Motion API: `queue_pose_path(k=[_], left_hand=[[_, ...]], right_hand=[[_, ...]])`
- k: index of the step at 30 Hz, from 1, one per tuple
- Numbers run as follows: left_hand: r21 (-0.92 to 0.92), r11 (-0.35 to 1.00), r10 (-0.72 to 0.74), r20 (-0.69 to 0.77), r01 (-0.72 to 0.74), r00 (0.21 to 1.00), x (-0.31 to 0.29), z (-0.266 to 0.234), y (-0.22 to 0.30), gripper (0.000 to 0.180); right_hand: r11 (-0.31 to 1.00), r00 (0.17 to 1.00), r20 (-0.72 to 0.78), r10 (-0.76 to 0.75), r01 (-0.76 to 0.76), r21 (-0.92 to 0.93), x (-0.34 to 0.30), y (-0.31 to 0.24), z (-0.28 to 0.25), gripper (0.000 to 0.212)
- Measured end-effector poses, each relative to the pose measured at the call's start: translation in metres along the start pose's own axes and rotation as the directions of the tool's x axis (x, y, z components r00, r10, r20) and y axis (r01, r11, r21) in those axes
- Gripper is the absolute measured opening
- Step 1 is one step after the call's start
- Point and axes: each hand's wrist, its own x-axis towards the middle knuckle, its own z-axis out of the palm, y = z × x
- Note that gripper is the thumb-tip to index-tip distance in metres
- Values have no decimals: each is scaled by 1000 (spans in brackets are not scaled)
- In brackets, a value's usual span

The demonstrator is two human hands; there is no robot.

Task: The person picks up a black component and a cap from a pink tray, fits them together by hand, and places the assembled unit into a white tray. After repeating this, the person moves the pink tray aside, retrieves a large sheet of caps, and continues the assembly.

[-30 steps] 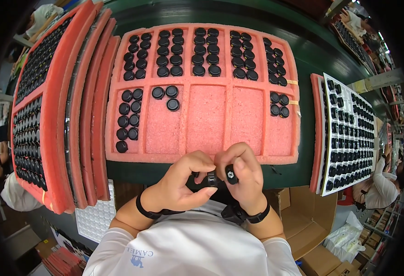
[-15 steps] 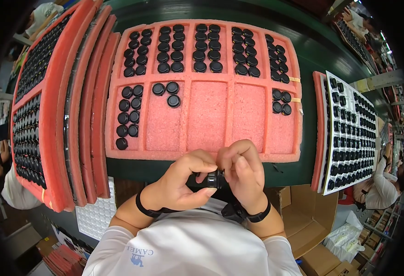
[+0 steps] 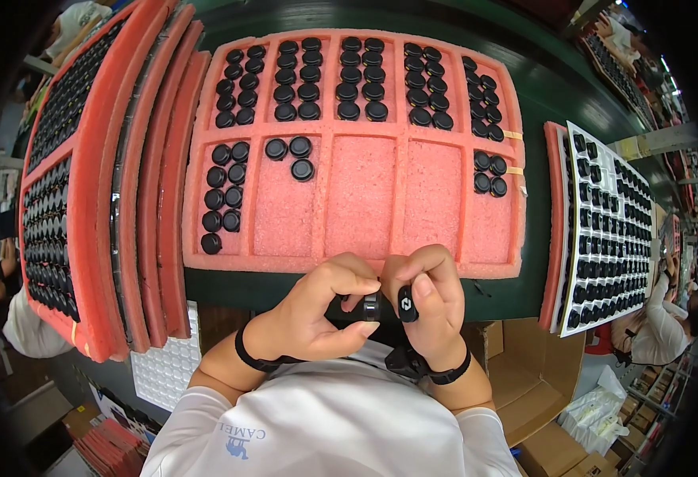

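Observation:
My left hand pinches a short black cylindrical part with a shiny rim between thumb and fingers. Close beside it, my right hand grips a small black oval piece bearing a white mark. A narrow gap separates the two pieces. Just beyond my hands lies a pink foam tray divided into compartments. Its far row holds many black round parts. In the near row, several sit in the left compartment, three stand in the one beside it, and several are at the right end.
Loaded pink foam trays stand on edge at the left. A white tray of black parts leans against pink foam at the right. An open cardboard box is below right. Other people work at both sides.
My right hand has drawn slightly right, away from the cylindrical part, and the oval piece with its white mark now shows. My left hand stays nearly in place.

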Motion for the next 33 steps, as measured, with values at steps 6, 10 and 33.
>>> queue_pose_path(k=[6, 10, 33], left_hand=[[27, 1000, 14, 5, -14, 1000, 0, -2, 0, 40], [26, 999, 30, -3, -30, 1000, 1, -2, 1, 41], [19, 1000, -21, -34, 22, 999, 0, -3, 14, 37]], right_hand=[[996, 997, 66, -47, 52, -75, -1, -2, -4, 34], [993, 995, 100, -9, 21, -120, -5, 2, -12, 42], [767, 884, 310, -351, 461, -446, 1, 4, -16, 27]])
